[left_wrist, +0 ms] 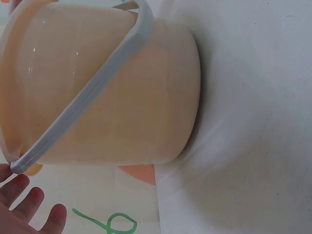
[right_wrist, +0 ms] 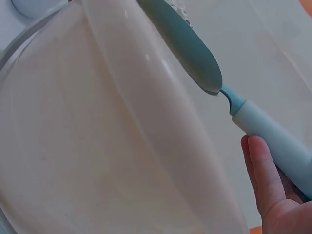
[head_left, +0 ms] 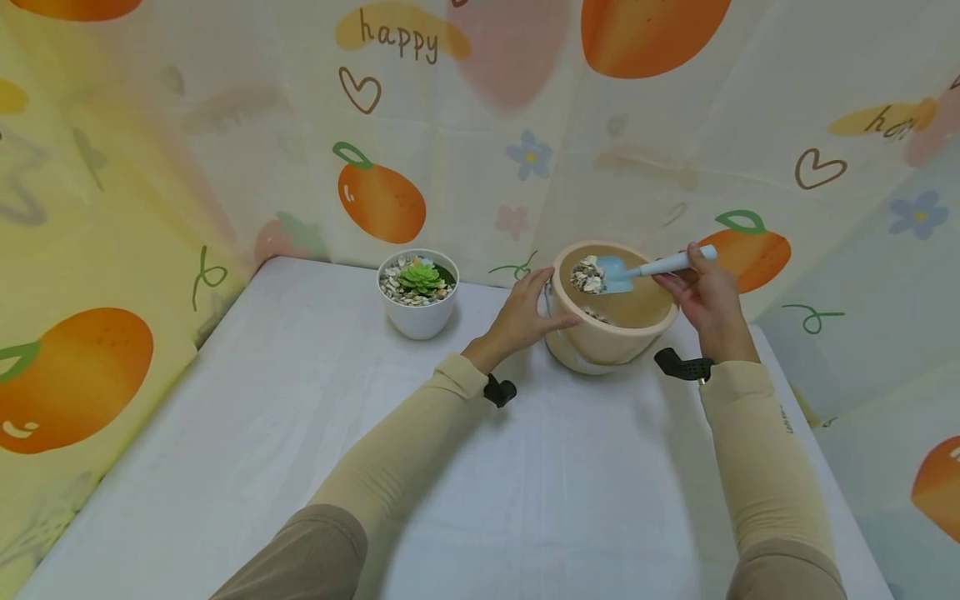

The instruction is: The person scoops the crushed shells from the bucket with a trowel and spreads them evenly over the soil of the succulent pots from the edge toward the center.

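Observation:
A small trowel (head_left: 617, 275) with a light blue blade and pale handle carries a heap of pale pebbles (head_left: 588, 275) over the mouth of a beige bucket (head_left: 611, 337). My right hand (head_left: 711, 296) grips its handle (right_wrist: 273, 141), right of the rim. More pebbles lie inside the bucket, partly hidden by its near wall. At the bucket's left rim, my left hand (head_left: 521, 321) rests with fingers spread and thumb along the front. In the left wrist view, one fingertip touches the grey carrying handle (left_wrist: 87, 92) at its joint; the other fingers (left_wrist: 31, 202) stand apart from the wall.
A white pot (head_left: 422, 321) with a green succulent (head_left: 422, 277) and pebbles stands left of the bucket. Both stand on a white-covered table (head_left: 570, 483), near its back edge. Behind hangs a cloth (head_left: 465, 150) printed with oranges.

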`<action>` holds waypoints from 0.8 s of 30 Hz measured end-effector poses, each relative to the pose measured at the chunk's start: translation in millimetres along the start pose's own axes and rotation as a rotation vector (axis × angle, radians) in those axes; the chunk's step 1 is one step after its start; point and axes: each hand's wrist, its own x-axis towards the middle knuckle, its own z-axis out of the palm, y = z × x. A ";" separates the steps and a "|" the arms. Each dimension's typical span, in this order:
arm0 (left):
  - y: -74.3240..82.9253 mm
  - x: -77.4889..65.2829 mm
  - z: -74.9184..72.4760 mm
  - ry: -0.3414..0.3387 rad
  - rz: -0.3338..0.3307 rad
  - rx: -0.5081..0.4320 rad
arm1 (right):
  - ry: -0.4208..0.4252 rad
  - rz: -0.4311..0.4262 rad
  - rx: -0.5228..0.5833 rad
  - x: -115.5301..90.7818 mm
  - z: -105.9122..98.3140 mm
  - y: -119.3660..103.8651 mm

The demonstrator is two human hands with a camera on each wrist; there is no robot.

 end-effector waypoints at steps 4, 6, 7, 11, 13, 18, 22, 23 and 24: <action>0.0 -1.5 -3.3 -0.007 -0.001 -0.014 | -0.005 -0.015 0.006 -1.2 1.9 1.9; -0.2 -2.5 -5.8 -0.010 0.000 -0.009 | -0.016 -0.025 0.006 -2.2 3.3 3.0; -0.2 -3.2 -7.3 -0.012 0.001 -0.005 | -0.024 -0.027 0.016 -2.8 4.1 3.4; -1.4 -5.9 -13.5 -0.016 0.003 0.019 | -0.056 -0.029 0.051 -5.0 7.2 5.2; -2.1 -7.2 -16.9 -0.014 0.003 0.019 | -0.058 -0.031 0.062 -6.7 9.4 6.3; -4.8 -9.7 -26.6 -0.019 -0.003 0.032 | -0.038 -0.052 0.042 -9.5 16.1 9.0; -7.9 -10.2 -36.3 -0.042 -0.007 0.038 | -0.035 -0.055 0.054 -10.7 22.5 10.6; -8.7 -10.3 -38.9 -0.049 -0.008 0.043 | -0.033 -0.056 0.058 -11.1 24.1 11.0; -9.5 -10.2 -41.6 -0.057 -0.013 0.044 | -0.030 -0.057 0.067 -11.5 25.6 11.3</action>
